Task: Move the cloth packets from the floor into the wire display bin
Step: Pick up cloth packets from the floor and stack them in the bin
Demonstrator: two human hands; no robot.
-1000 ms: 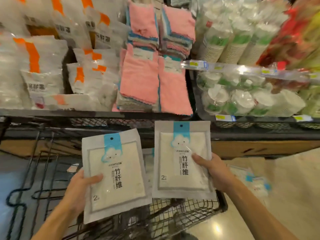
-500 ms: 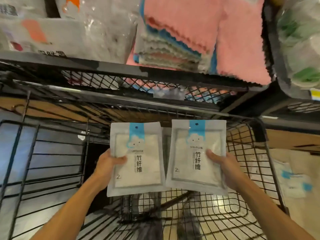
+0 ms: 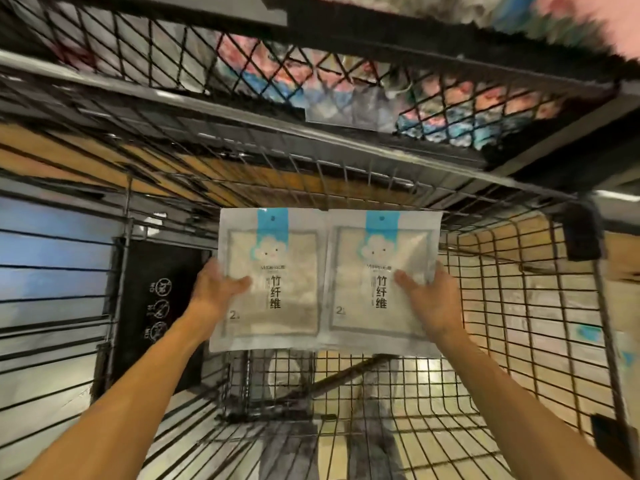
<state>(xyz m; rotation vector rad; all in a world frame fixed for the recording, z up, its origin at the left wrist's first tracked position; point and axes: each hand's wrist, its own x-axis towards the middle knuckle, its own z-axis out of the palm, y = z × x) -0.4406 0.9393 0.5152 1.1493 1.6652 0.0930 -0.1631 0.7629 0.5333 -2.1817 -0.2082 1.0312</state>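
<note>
Two flat white cloth packets with blue top tabs and a cloud picture hang side by side inside the black wire bin (image 3: pixel 540 327). My left hand (image 3: pixel 216 289) grips the left packet (image 3: pixel 277 306) by its left edge, thumb on the front. My right hand (image 3: pixel 427 297) grips the right packet (image 3: pixel 367 289) by its right edge, thumb across the front. Both packets are upright, their inner edges touching, held near the bin's far wall and above its mesh floor. More packets (image 3: pixel 588 337) lie blurred on the floor beyond the bin's right wall.
A black mesh shelf (image 3: pixel 311 84) overhangs the bin's far side, with coloured cloth stock behind the mesh. A black panel with round symbols (image 3: pixel 159 306) stands left of the bin. A second wire rack (image 3: pixel 52 306) fills the far left. Pale floor shows through the bin's bottom.
My view has dropped from the shelves down into the bin. Both hands have carried the packets forward and lower into the bin, bringing them together until their edges meet.
</note>
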